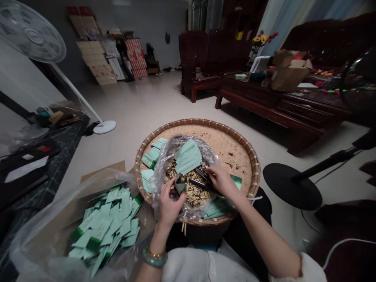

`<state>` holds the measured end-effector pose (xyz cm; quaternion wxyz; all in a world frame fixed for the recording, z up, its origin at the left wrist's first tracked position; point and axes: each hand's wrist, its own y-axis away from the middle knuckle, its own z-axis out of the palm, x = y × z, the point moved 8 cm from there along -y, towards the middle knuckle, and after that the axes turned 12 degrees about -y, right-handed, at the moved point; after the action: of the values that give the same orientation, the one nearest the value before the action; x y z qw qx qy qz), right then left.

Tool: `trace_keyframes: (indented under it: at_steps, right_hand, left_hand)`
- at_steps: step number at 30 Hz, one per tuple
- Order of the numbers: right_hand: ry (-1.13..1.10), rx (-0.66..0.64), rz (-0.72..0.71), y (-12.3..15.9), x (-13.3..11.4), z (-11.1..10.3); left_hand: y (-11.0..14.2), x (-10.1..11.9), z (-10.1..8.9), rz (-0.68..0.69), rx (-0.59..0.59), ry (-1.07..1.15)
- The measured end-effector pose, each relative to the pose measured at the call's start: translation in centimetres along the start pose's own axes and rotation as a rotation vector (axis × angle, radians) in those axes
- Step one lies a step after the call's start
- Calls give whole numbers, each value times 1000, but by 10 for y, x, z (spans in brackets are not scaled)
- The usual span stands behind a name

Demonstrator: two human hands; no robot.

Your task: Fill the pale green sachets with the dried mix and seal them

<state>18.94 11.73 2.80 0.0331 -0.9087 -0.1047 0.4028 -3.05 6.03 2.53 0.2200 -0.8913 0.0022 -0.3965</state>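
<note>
My left hand (171,199) is closed around a small green paper packet (180,184), its mouth spread apart and facing up. My right hand (223,181) grips black tongs (202,185), whose two arms point left toward the packet. Below them, a clear plastic bag (161,166) lies spread around a heap of dried, pale-and-dark flakes (196,196). A fanned stack of flat green packets (188,156) rests on the heap's far side. All this sits on a round woven bamboo tray (235,143). What is inside the held packet is hard to make out.
Left of the tray, a box lined with clear plastic (38,239) holds many green packets (108,223). More packets (151,156) lie along the tray's left rim. A white fan (105,127) and a black fan base (290,186) stand on the floor. Beyond is a wooden table (264,98).
</note>
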Motion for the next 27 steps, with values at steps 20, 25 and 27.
trace_keyframes:
  at_steps: [20, 25, 27]
  right_hand:
    - [83, -145, 21, -61, 8, 22]
    - [-59, -40, 85, -54, 24, 3]
    - [-136, -4, 111, -49, 28, -6]
  left_hand:
    - [-3, 1, 6, 10, -36, -25]
    - [-4, 1, 6, 12, -39, -20]
    - [-4, 2, 7, 18, -38, -23]
